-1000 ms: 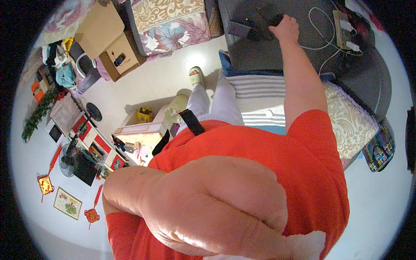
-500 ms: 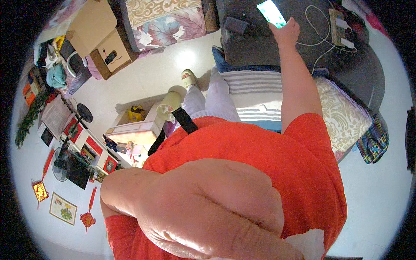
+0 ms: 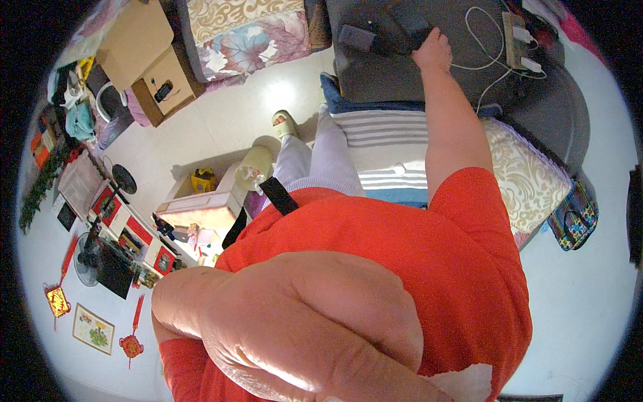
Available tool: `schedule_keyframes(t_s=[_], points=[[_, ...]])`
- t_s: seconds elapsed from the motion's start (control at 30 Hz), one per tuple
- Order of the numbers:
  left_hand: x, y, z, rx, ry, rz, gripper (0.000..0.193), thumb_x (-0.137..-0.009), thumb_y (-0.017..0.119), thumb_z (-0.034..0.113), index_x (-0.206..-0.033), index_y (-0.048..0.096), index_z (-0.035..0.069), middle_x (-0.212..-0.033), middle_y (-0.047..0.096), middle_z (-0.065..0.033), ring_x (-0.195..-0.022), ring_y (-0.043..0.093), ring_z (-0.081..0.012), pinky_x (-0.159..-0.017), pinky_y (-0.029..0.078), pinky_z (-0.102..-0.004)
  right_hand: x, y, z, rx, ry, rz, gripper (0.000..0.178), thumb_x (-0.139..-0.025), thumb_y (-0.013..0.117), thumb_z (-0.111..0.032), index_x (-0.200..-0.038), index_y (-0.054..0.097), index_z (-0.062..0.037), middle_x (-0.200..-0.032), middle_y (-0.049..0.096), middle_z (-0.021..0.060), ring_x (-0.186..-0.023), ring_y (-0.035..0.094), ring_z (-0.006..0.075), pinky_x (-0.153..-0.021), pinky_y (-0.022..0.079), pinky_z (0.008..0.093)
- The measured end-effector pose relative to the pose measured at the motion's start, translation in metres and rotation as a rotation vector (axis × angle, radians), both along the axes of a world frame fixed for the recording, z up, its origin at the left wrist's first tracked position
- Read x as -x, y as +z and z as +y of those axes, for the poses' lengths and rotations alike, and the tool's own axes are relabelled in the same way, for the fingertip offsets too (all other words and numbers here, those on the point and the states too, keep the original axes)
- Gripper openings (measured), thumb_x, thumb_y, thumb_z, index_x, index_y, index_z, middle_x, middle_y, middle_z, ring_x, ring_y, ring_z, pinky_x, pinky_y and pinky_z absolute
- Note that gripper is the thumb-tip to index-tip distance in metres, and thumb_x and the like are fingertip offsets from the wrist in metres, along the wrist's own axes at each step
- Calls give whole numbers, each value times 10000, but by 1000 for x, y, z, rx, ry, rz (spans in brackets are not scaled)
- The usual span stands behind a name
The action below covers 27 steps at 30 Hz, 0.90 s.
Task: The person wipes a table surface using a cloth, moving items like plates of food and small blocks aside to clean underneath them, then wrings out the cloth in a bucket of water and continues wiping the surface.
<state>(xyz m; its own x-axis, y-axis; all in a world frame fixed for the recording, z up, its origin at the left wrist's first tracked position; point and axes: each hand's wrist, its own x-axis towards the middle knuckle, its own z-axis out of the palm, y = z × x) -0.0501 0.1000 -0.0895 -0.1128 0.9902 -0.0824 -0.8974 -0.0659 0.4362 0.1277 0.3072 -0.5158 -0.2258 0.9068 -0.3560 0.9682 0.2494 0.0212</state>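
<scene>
My right arm reaches out over a dark grey surface (image 3: 462,27) at the far right. At its end, my right hand (image 3: 434,52) is closed around the near end of a phone (image 3: 407,21), whose screen now looks dark and hard to make out against that surface. A small dark box-shaped thing (image 3: 357,38) lies to the left of the phone. My bent left arm crosses close in front of my red shirt (image 3: 375,228), and its hand is out of view past the lower edge. A white patch (image 3: 469,383) shows beside the left forearm.
A power strip (image 3: 516,40) with a white cable lies right of my right hand. Striped cloth (image 3: 382,127) and a patterned cushion (image 3: 526,171) are nearer. An open cardboard box (image 3: 177,90), a bin (image 3: 253,166) and a drawer unit (image 3: 207,204) stand left.
The phone's bright screen has gone dark. My right hand stays almost in place at the dark surface. The whole view has shifted slightly.
</scene>
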Motion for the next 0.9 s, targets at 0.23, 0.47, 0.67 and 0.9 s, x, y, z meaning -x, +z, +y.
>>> schedule_keyframes(t_s=[0.23, 0.47, 0.67, 0.9], points=[[11, 0, -1, 45, -60, -70, 280, -799, 670, -53, -1042, 616, -182, -887, 591, -156, -511, 563, -130, -378, 418, -212, 12, 4, 12, 0, 20, 51, 846, -688, 814, -410, -1344, 417, -51, -1275, 504, 204, -1175, 518, 375, -974, 465, 450], [19, -8, -4, 23, 15, -37, 255, -819, 647, -58, -1041, 617, -179, -910, 585, -160, -536, 558, -122, -392, 410, -209, 39, 6, 28, -13, -5, 6, 832, -636, 830, -502, -1267, 502, -69, -1275, 523, 192, -1190, 513, 364, -969, 470, 463], [6, -15, -10, 3, 226, -38, 229, -829, 636, -64, -1029, 622, -176, -918, 584, -159, -576, 577, -130, -422, 430, -215, 50, 8, 27, -14, 30, -69, 818, -623, 841, -489, -1257, 523, -81, -1260, 543, 162, -1194, 515, 350, -963, 471, 475], [50, -8, -8, 78, -14, -95, 220, -840, 634, -48, -1027, 629, -165, -872, 595, -146, -601, 588, -136, -456, 453, -224, 34, 3, 21, -36, 73, 1, 922, -612, 850, -475, -1345, 442, -93, -1274, 531, 163, -1186, 520, 356, -952, 473, 489]])
